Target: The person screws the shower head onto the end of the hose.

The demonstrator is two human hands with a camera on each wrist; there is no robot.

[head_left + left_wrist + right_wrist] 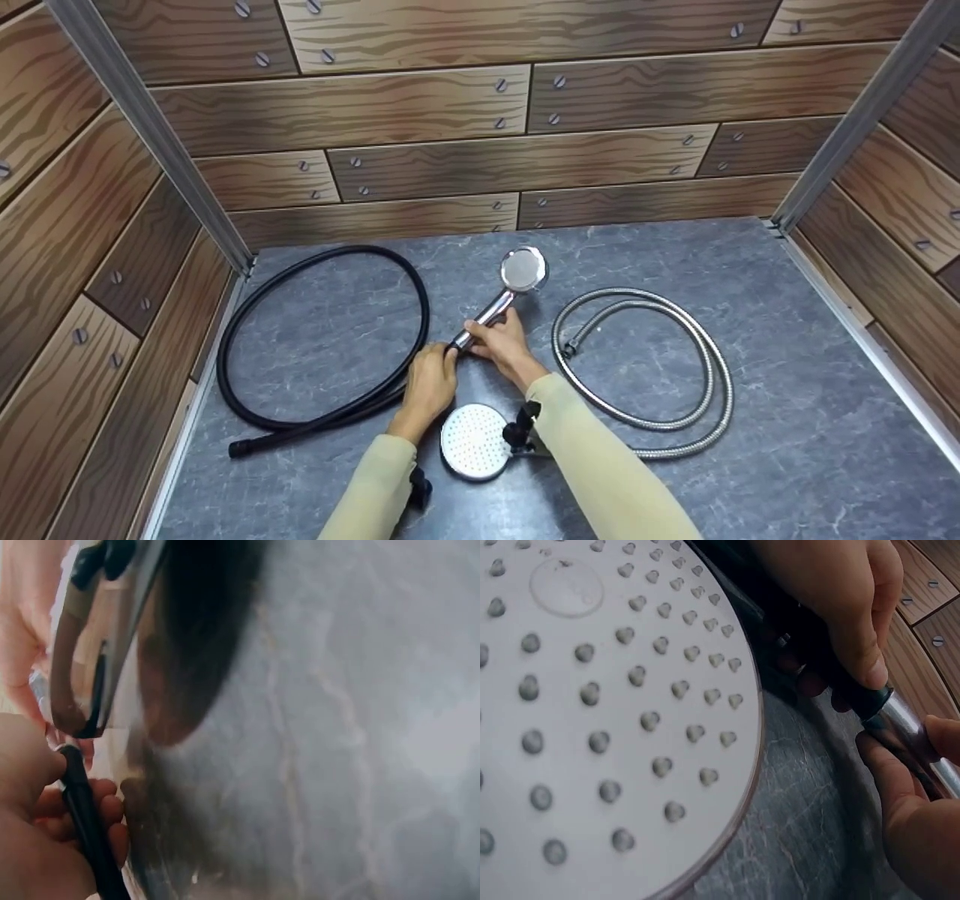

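Observation:
My right hand (504, 346) grips the chrome handle of a hand shower (523, 268), its round head pointing away to the upper right. At the handle's lower end, my left hand (430, 382) holds the end of a black shower hose (84, 821), fingers curled round it. In the right wrist view the hose's black end piece (870, 699) meets the chrome handle (904, 720) in one line. The rest of the black hose (426, 300) lies coiled at the left, with its other end connector (240, 448) loose at the front.
A second shower head (475, 442) with a white nozzle face lies between my forearms, close to both wrists. At the right, a silver metal hose (727, 375) lies coiled and runs under my right sleeve. Wood-patterned walls (420, 112) enclose the grey marbled surface (810, 390).

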